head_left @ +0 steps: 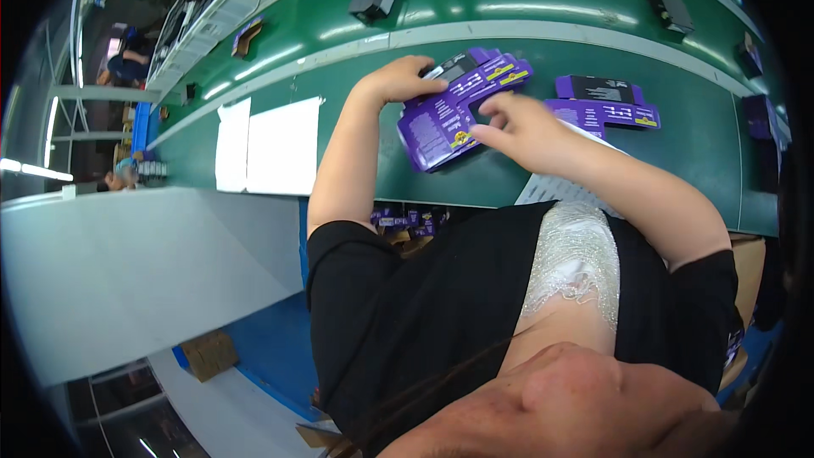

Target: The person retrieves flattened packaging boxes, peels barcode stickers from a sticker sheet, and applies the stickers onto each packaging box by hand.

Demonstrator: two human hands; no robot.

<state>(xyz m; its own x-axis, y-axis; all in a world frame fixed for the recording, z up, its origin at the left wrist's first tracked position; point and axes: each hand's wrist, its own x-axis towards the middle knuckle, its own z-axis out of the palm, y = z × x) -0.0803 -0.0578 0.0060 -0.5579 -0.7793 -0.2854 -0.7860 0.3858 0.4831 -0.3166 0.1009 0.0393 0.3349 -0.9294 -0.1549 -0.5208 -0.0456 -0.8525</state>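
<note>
Flat purple cardboard cartons [439, 125], printed with black and yellow patches, lie overlapped and slightly tilted on the green table in front of me. My left hand [405, 81] grips their far left edge, its thumb over the top and its other fingers partly hidden. Over their right side is my right hand [519, 125], fingers bent and thumb apart, with nothing visible between them. Another flat purple carton [623, 114] with a black panel lies to the right, partly behind my right forearm. Beneath that forearm a white label sheet [547, 190] shows.
White paper sheets [284, 146] lie on the table at left. Beyond a pale rail runs a green belt carrying a black box-shaped device [373, 0], a second one [670, 12] and a small open carton [247, 37]. More purple cartons [766, 131] stand at the right edge.
</note>
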